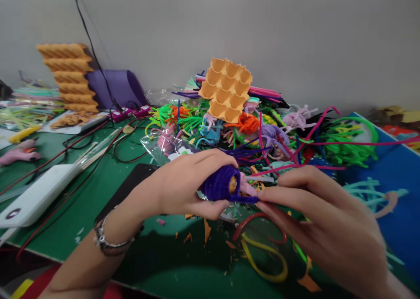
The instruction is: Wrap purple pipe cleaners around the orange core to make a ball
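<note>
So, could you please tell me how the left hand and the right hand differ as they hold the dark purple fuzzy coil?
The left hand wraps around the body of the dark purple fuzzy coil, while the right hand pinches its protruding strand by the tip. The left hand has a silvery bracelet at its wrist; none shows on the right. Both hands are bare.
</note>
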{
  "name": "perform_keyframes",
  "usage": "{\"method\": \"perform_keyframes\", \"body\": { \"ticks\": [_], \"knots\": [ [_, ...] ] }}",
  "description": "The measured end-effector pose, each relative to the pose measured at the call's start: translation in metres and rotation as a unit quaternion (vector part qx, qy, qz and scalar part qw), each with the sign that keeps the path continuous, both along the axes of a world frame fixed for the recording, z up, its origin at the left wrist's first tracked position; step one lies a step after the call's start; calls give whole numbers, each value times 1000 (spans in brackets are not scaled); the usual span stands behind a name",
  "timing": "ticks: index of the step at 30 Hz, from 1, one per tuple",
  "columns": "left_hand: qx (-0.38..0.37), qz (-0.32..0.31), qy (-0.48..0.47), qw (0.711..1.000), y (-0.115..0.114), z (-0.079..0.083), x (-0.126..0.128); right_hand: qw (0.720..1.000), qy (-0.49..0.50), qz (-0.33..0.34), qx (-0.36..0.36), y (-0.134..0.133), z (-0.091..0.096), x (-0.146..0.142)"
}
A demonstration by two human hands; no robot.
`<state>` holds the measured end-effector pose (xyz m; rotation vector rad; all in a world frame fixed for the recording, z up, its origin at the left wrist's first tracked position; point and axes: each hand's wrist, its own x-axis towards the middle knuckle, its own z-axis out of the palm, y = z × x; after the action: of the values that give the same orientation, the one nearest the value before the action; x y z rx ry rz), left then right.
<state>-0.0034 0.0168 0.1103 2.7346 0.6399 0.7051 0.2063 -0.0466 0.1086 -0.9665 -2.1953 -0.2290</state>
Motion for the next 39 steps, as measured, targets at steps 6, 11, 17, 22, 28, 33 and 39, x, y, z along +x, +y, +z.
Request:
{"method": "perform_keyframes", "body": {
  "ticks": [6, 11, 17, 22, 28, 33, 39],
  "knots": [
    [-22, -15, 4, 1000, 1, -3, 1, 1000, 9, -8, -14, 3, -2, 0],
    [-11, -30, 25, 999, 1, -4, 1, 999, 30, -5, -45, 6, -4, -4],
    [19, -45, 33, 998, 1, -5, 3, 997, 36, -30, -60, 5, -9, -8],
    [32, -53, 37, 997, 1, -7, 3, 998, 24, -27, -57, 5, -8, -7],
    [0, -55, 47, 997, 0, -7, 4, 999, 4, -34, -40, 6, -9, -6],
    [-4, -56, 53, 997, 0, -9, 7, 999, -8, -38, -36, 6, -12, -6],
    [-4, -59, 62, 996, -1, -11, 10, 998, -11, -45, -53, 8, -13, -6]
  ]
}}
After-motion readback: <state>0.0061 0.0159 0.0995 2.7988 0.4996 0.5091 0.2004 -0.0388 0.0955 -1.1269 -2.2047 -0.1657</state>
